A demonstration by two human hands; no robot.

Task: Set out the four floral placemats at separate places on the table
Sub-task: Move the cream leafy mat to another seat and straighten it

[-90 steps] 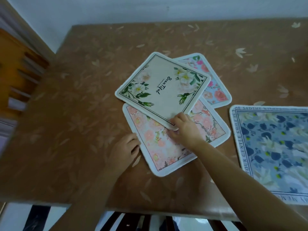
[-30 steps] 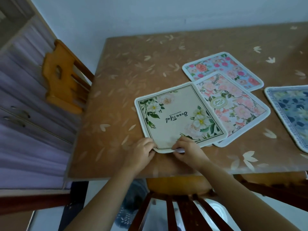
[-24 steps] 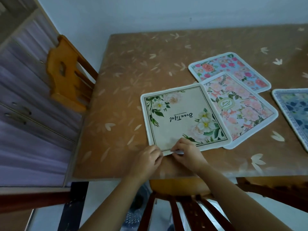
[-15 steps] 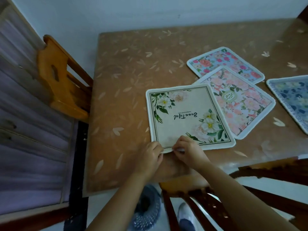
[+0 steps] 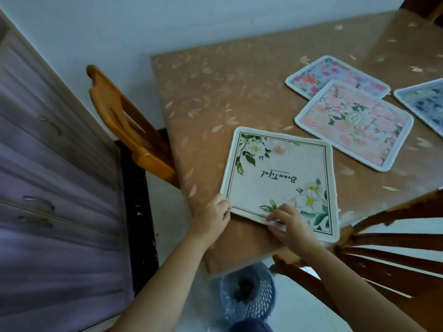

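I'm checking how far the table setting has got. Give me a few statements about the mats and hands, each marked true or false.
1. Both hands, left hand and right hand, grip the cream placemat at its near edge. True.
2. The pink placemat overlaps the blue rose placemat. True.
3. The cream placemat lies on the pink one. False: they lie apart.
4. The navy placemat is stacked under the pink one. False: it lies separately, at the right.

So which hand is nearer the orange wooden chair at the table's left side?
Left. The left hand pinches the cream floral placemat's near-left corner, closer to the orange wooden chair; the right hand holds its near edge, farther right.
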